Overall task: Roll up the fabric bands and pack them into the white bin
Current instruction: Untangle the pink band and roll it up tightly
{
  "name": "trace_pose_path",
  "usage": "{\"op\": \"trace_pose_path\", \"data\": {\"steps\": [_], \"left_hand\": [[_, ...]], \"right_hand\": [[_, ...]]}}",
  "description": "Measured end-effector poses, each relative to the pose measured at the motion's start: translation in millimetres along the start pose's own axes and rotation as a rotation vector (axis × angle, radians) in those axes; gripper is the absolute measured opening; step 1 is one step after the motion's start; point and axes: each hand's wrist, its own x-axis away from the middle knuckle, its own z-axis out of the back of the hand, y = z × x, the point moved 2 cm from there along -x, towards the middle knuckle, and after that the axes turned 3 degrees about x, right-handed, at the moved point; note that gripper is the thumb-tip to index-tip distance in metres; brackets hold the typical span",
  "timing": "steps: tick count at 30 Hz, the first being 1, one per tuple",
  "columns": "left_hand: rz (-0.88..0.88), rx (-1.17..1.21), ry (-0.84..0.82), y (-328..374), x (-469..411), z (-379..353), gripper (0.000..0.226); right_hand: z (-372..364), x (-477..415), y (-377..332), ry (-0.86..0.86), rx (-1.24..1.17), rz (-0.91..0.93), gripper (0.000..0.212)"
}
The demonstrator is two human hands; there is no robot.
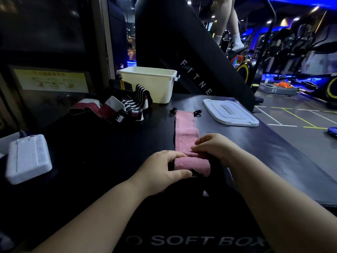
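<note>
A pink fabric band with black edges lies lengthwise on the black soft box, its near end rolled into a short roll. My left hand grips the roll's left end, thumb under its near side. My right hand pinches the roll's top right, fingers curled over the fabric. The white bin stands open at the back of the box. A pile of unrolled bands, striped black-and-white, maroon and black, lies left of the bin.
The bin's white lid lies flat to the right of the pink band. A white flat box sits at the left edge. A black slanted machine frame rises behind the bin. Gym floor and exercise machines fill the right.
</note>
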Motion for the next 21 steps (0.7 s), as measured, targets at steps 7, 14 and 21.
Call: {"op": "trace_pose_path", "data": {"steps": [7,14,21], "left_hand": [[-0.001,-0.006,-0.006,-0.5,-1.5,0.4,0.047],[0.013,0.053,-0.029,2.0,-1.5,1.2,0.040],[0.033,0.064,-0.024,-0.7,-1.8,-0.4,0.045]], "right_hand": [[-2.7,-7.3,-4.5,-0.044,-0.039,-0.011,0.019],[-10.7,-17.2,-5.3,-0.035,-0.258,-0.018,0.017],[-7.0,-28.6,-7.8,-0.123,-0.118,-0.081,0.013]]}}
